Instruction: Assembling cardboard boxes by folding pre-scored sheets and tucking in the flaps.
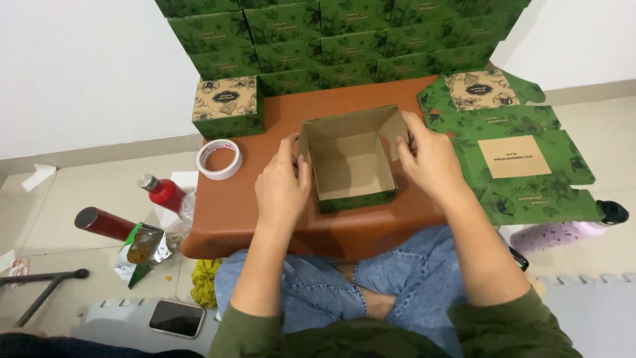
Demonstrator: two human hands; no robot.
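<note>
At frame centre I see my left hand (pixel 281 189) and right hand (pixel 432 162), fingers clamped on the open green box (pixel 350 162) walls, on the brown counter (pixel 265 119).

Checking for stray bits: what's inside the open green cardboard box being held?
Only bare brown cardboard shows inside the open green cardboard box; the near wall hides the front strip of its floor.

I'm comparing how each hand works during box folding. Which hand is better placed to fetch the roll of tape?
Probably the left hand. The tape roll lies on the brown table to the left of the open box, nearer that hand. The right hand grips the box's far wall and would have to cross over it.
</note>
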